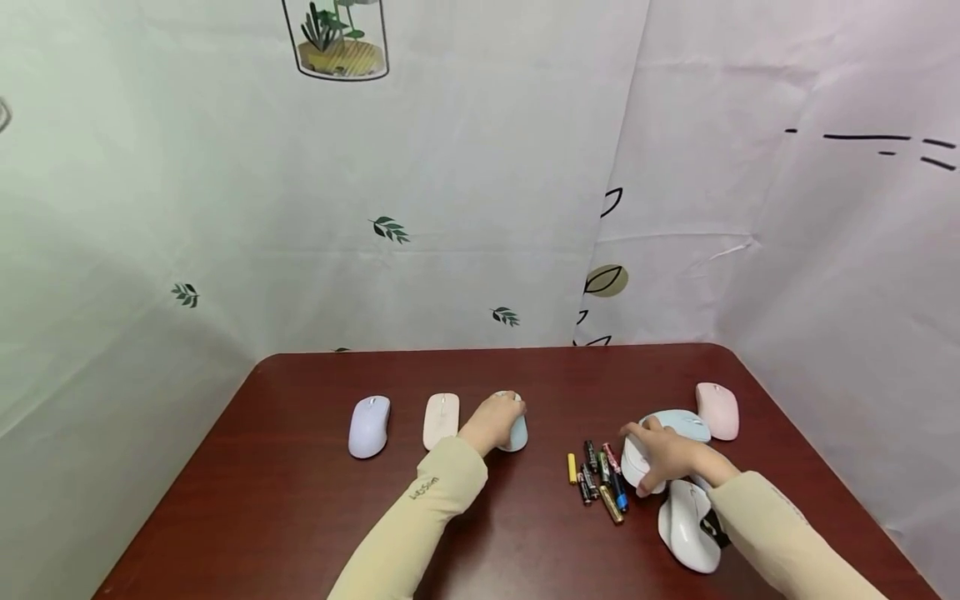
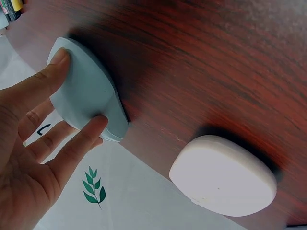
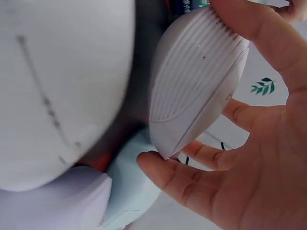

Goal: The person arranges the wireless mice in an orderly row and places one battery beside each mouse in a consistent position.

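Note:
My left hand point(image 1: 492, 421) holds a light blue computer mouse point(image 2: 84, 86) at the back of the table, with thumb and fingertips along its sides. A cream mouse point(image 1: 442, 418) lies just left of that hand, and a lavender mouse point(image 1: 369, 427) lies further left. On the right, my right hand point(image 1: 667, 457) grips a white mouse with a ribbed side point(image 3: 187, 72) between thumb and fingers. Behind it rests a second light blue mouse point(image 1: 682, 423), beside a pink mouse point(image 1: 717, 410). A larger white mouse point(image 1: 690, 529) lies nearer, partly behind the right sleeve.
Several small battery-like cylinders point(image 1: 603, 479) lie clustered left of the right hand. A dark object point(image 1: 714, 529) shows beside the larger white mouse. The dark red wooden table point(image 1: 270, 500) ends at a pale printed curtain point(image 1: 450, 167) behind and at both sides.

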Demonstrator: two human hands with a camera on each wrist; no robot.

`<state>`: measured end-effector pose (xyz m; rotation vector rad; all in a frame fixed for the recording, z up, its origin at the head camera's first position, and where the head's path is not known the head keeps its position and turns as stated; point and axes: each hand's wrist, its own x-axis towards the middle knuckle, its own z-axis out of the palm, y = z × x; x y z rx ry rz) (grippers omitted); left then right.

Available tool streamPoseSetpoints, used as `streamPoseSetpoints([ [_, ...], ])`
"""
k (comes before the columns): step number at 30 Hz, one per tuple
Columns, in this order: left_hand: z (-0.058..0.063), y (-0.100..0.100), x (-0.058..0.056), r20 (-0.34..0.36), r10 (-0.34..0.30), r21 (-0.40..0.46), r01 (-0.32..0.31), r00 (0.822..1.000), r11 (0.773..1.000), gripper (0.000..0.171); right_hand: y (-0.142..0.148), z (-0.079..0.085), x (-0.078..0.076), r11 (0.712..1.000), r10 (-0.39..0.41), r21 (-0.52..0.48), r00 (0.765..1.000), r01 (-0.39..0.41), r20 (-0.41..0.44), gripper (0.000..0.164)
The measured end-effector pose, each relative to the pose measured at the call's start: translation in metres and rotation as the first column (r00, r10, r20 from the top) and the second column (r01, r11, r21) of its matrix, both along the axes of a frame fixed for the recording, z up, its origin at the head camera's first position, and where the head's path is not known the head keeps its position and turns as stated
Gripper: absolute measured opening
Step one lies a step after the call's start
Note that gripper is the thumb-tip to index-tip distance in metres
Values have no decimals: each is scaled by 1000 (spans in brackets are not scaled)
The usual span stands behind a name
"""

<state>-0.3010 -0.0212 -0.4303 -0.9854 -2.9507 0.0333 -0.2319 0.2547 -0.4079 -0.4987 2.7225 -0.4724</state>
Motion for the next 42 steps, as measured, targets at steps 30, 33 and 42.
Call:
streamPoseSetpoints([
  [30, -1, 2, -3, 9, 4, 0, -4, 1000, 1000, 44, -54, 11, -65, 974, 214, 89, 976, -209, -46, 79],
  [33, -1, 2, -4, 12, 6, -1, -6, 1000, 1000, 44, -59, 8, -73, 977, 201, 79, 979, -199, -26, 79],
  [42, -1, 3, -2, 37, 22, -8, -22, 999, 1000, 47, -77, -3, -89, 972, 206, 109, 978, -206, 13, 77],
])
